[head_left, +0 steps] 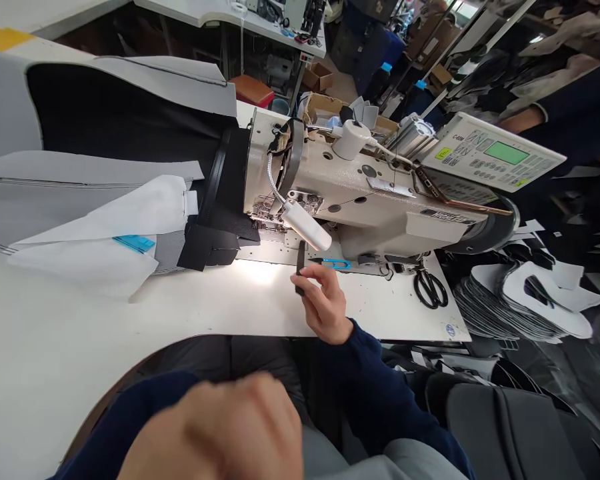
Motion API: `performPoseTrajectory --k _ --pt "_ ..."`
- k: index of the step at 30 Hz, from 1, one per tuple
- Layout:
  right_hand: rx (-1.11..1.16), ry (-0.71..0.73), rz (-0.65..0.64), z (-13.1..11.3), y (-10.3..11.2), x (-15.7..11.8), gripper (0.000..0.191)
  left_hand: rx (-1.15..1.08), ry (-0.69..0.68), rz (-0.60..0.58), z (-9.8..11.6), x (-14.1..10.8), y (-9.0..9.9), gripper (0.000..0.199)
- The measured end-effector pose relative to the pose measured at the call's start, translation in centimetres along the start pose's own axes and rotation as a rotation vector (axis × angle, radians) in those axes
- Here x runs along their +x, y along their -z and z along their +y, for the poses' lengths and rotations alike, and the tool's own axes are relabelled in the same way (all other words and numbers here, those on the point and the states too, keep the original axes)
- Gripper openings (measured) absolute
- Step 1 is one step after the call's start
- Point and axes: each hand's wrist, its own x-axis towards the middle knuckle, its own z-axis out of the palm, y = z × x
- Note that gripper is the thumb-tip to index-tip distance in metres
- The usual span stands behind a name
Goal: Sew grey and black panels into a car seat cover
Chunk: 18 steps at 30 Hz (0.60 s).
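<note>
R hand (325,303) at table's (55,347) front edge, fingers curled round a narrow black strip (300,267), pinched low so it stands upright just below the lamp (307,225), prob. to catch the light. Blue snips (333,263) lie flat just behind, touching nothing I can make out. L hand (215,430) close to cam, blurred, loosely closed; can't tell if it holds anything. Sewing machine (360,193): cream enamel, pebbled finish, boxy arm. Under needle end, black fabric (130,123), matte, stacked w/ smooth grey panels (80,193) and white sheet (105,240), spread left so bulk rests on tabletop. Black scissors (430,287) parked near machine's right end.
</note>
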Motion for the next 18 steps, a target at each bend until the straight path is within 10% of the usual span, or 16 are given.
performPoseTrajectory --k 6,12,18 --pt "0.255 -0.024 0.027 -3.7 -0.4 -2.6 0.052 -0.667 0.647 0.09 -5.7 7.1 -2.4 0.037" --pt "0.36 0.108 -0.128 -5.7 -1.4 -4.7 0.03 -0.751 0.767 0.11 -9.5 8.8 -1.7 0.041" --pt "0.741 -0.67 -0.288 -5.2 -2.7 -1.6 0.043 -0.634 0.683 0.052 -8.1 8.9 -2.2 0.045"
